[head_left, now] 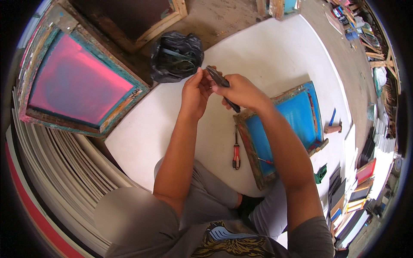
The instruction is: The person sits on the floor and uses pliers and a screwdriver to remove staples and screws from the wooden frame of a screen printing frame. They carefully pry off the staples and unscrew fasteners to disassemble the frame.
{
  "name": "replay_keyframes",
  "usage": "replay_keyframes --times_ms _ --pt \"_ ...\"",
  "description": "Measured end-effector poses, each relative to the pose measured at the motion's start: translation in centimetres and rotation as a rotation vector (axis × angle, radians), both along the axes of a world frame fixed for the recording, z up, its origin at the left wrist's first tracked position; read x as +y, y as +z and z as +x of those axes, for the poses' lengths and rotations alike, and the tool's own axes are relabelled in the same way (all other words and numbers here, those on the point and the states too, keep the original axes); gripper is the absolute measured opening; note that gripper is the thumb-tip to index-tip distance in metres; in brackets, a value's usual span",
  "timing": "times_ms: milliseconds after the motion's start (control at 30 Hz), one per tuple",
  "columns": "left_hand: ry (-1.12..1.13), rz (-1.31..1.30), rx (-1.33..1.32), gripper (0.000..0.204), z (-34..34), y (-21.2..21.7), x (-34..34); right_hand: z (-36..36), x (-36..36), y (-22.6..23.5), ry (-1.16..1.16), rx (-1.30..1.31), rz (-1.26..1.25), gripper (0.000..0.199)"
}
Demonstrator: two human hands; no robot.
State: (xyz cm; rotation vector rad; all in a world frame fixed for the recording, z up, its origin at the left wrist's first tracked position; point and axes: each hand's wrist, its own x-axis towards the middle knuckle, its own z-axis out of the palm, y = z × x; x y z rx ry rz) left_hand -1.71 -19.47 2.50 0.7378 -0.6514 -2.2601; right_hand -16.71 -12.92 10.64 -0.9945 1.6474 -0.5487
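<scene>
The right hand (241, 90) is wrapped around a slim dark tool (221, 86), probably a utility knife or a similar narrow-handled implement, though its tip is too small to make out. The tool is held in the air above the white board (275, 51) that serves as the work surface on the floor. The tool's long axis runs on a slant, its upper end pointing up and to the left, its lower end poking out below the right hand's fingers toward the blue-meshed screen frame (286, 129). The left hand (195, 92) is just beside it on the left, fingertips pinched together at the tool's upper end, so both hands meet on that one thing and the left is the nearer to its tip. Taking the tool as landmark: a crumpled black plastic bag (176, 56) lies just beyond it; a red-handled screwdriver (236, 150) lies below it, lengthwise toward the person; the blue screen frame sits down and to the right; a larger frame with pink mesh (77, 84) leans well apart to the left.
</scene>
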Motion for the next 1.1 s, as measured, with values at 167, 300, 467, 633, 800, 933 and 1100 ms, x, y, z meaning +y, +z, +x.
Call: replay_keyframes --times_ms 167,300,467,633,800,933,1100 --pt "0.198 0.054 0.133 0.044 1.5 1.1 -1.6 0.8 -4.3 0.9 0.156 -0.152 0.212 0.044" --pt "0.272 0.099 0.232 0.045 2.0 2.1 -1.9 0.5 -4.5 0.0 0.153 -0.264 0.279 0.046" --pt "0.400 0.102 0.183 0.041 1.4 2.5 -1.8 -0.5 1.2 0.0 -0.080 -0.337 0.238 0.046" --pt "0.098 -0.260 -0.318 0.028 -0.2 1.5 0.5 -4.5 11.0 -2.4 -0.144 -0.184 0.335 0.050" --pt "-0.236 -0.700 -0.747 0.030 -1.9 -0.2 3.2 -5.2 17.0 -5.2 -0.207 -0.243 0.489 0.055" --pt "-0.519 -0.853 -0.910 0.031 -2.3 -1.0 4.4 -5.0 18.0 -6.6 -0.225 -0.265 0.510 0.054" --pt "-0.758 -0.956 -0.898 0.028 -2.5 -1.0 5.9 -5.1 17.7 -7.0 -0.236 -0.307 0.520 0.049"
